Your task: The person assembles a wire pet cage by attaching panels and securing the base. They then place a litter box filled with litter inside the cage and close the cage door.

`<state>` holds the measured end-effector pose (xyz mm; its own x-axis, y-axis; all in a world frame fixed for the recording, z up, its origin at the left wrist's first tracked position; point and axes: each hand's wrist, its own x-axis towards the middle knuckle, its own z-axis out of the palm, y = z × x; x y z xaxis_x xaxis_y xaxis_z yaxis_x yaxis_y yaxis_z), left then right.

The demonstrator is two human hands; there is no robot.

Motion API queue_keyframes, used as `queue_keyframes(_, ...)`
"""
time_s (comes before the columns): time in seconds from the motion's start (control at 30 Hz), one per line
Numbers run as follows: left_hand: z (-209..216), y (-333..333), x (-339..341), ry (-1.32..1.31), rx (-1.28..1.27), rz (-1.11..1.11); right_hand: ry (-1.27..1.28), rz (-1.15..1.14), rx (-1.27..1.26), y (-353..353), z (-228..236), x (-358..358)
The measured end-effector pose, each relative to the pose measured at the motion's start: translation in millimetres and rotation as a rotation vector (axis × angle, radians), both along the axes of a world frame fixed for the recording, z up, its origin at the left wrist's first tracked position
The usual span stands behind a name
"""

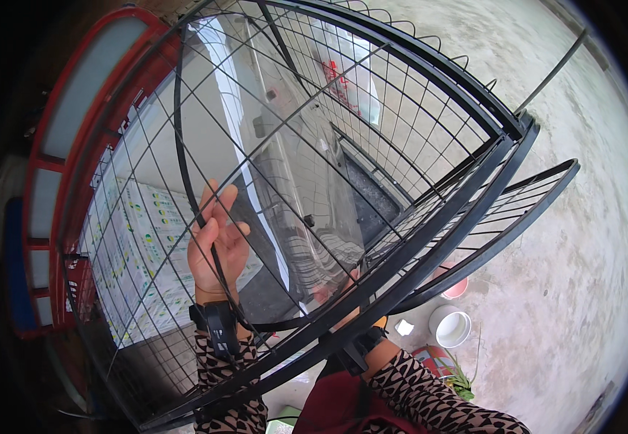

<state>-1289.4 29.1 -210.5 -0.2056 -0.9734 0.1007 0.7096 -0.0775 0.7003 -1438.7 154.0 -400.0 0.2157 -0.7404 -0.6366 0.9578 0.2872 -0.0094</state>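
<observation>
A large black wire rack (pixel 466 189) with grid panels fills the middle in front of me. Behind its bars my left hand (pixel 218 249) is raised, palm towards me, its fingers bent and apart. A curved black rod (pixel 179 108) of the rack crosses beside the thumb and over the palm. My right hand (pixel 323 291) reaches in at the rack's near lower edge; bars and the clear plastic hide most of its fingers. That clear plastic sheet (pixel 299 181) with a white edge strip runs lengthwise inside the rack, between and beyond my hands.
A red-framed cabinet with pale panels (pixel 90 79) stands at the left. Cartons with green and yellow marks (pixel 144 217) lie beyond the grid. A white bucket (pixel 450 327), a pink container (pixel 453 288) and a green plant (pixel 460 381) stand on the pale floor (pixel 553 289) at the right.
</observation>
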Motion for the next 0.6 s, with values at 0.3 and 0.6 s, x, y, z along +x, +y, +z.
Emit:
queue_keyframes(0.3, -12, -9, -24, -0.109, 0.036, 0.075, 0.632, -0.135, -0.418, -45, -36, 1)
queue_keyframes(0.6, 7, -54, -137, 0.023, 0.021, -0.038, 0.636, 0.529, -0.282, 61, 5, -33)
